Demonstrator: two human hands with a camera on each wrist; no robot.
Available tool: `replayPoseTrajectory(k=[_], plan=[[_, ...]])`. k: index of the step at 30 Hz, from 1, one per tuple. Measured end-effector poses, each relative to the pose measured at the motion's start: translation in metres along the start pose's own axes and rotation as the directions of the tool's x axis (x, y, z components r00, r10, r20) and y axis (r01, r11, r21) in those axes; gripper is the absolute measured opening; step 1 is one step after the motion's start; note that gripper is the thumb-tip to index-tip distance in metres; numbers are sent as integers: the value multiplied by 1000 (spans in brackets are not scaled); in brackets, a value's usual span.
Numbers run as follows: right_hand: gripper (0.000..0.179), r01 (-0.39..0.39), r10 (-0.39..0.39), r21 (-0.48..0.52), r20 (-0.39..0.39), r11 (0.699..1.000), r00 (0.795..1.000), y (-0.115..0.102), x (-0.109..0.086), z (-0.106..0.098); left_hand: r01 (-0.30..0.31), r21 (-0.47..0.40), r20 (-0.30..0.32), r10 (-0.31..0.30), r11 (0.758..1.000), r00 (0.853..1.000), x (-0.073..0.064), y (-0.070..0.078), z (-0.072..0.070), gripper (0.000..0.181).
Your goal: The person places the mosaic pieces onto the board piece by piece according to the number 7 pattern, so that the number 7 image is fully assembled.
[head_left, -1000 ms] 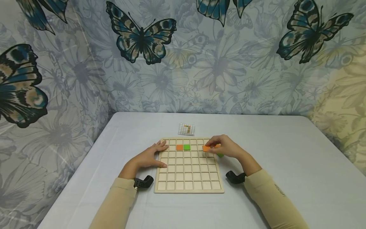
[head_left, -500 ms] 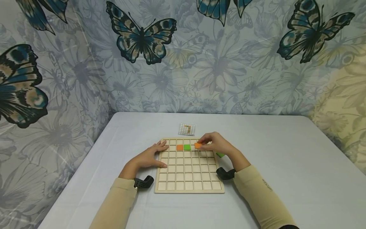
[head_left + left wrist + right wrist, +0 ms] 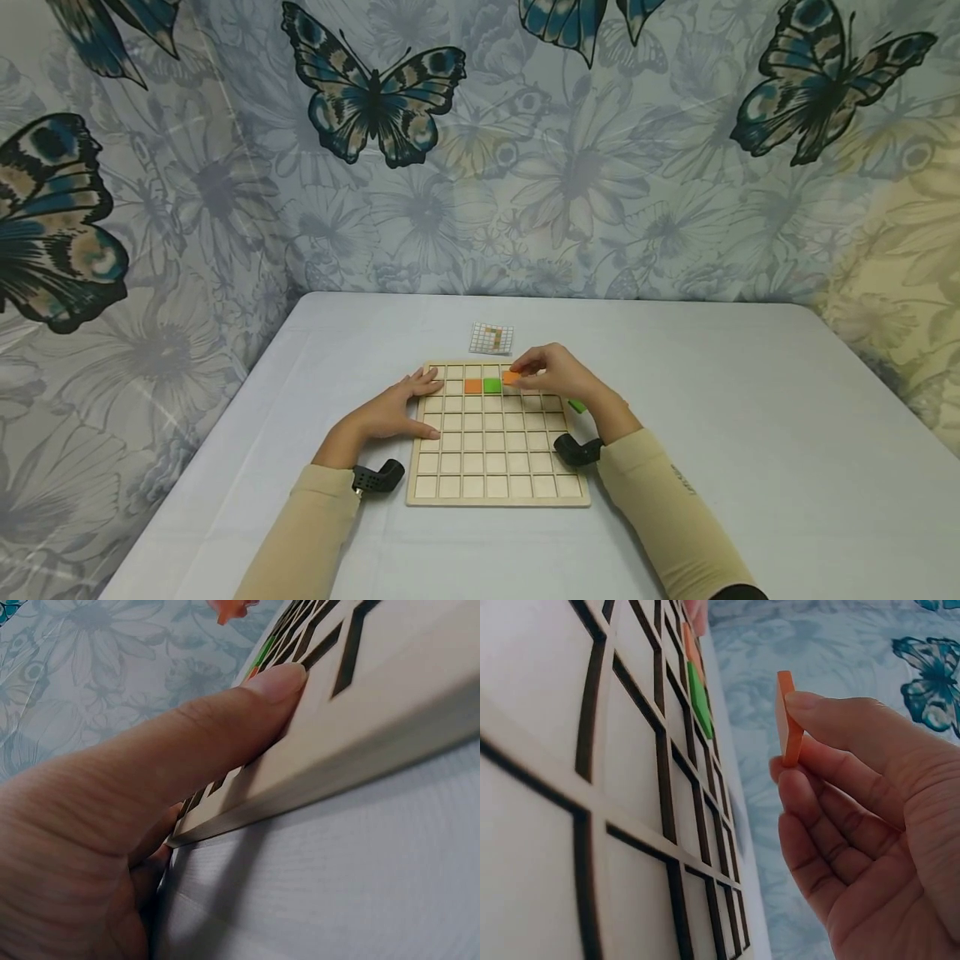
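Note:
A wooden grid board lies on the table in front of me. In its second row from the top sit an orange tile and, beside it on the right, a green tile. My right hand pinches another orange tile between thumb and fingers, just right of the green one. The right wrist view shows this held tile on edge, raised off the grid. My left hand rests on the board's left side with fingers spread, and its thumb presses on the frame.
Behind the board lies a small card printed with a grid and coloured squares. A further green tile shows at the board's right edge, partly covered by the right forearm. A white cloth covers the table; butterfly-patterned fabric hangs behind.
My right hand has carried the orange tile leftward over the board, from the right side to close beside the green tile. My left hand has stayed in place.

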State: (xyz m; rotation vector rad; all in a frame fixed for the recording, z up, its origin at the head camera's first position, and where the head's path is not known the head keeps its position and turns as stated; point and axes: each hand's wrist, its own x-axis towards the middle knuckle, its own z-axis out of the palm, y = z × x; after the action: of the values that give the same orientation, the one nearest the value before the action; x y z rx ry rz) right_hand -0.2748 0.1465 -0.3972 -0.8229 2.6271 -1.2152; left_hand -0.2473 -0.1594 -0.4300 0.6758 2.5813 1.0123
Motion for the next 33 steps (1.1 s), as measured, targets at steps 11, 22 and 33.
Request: replayPoseTrajectory(k=[11,22,33], plan=[[24,-54,54,31,-6,998,999,4,2,8,-6,1,-10,6,1000,1000,0,2,-1,88],[21,-56,57,24,-26,998,998,17,0,16,10,9,-54,-9,1000,999,-1,6,0,92],[20,-50,51,41,-21,998,998,16,-2,17,9,10,-57,-9,1000,998,-2,5,-1,94]])
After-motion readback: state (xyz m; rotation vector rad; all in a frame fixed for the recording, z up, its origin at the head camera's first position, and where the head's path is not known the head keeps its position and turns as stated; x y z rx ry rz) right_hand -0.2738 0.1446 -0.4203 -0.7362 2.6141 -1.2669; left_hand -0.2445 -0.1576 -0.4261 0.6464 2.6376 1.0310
